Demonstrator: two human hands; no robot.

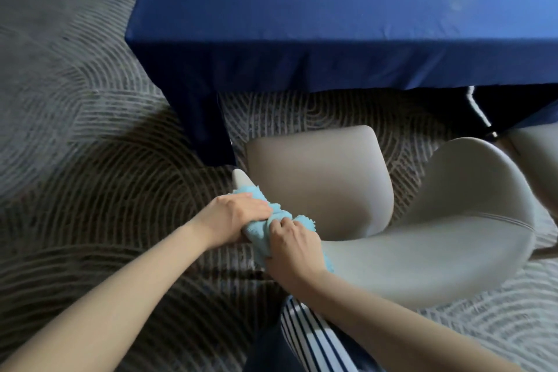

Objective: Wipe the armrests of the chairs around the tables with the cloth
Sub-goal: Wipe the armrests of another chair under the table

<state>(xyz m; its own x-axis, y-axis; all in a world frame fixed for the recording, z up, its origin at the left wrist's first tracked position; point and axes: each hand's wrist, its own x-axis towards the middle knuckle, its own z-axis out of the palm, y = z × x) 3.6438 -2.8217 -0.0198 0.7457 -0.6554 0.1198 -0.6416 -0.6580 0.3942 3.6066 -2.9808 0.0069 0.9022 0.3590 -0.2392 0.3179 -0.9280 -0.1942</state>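
1. The person is wiping the armrest (pixel 240 178) of the chair (pixel 437 220) in the lower middle of the frame.
2. The cloth (pixel 258 229) lies bunched on that armrest, between both hands.
3. The left hand (pixel 238 214) curls its fingers over the cloth and presses down. The right hand (pixel 291 246) grips the cloth in bent fingers.
4. I think the next move is to slide the cloth up to the bare tip.
5. I count one cloth, two hands, one table (pixel 332 9) at the top, and two chairs. The second chair (pixel 537 160) peeks in at the right edge.
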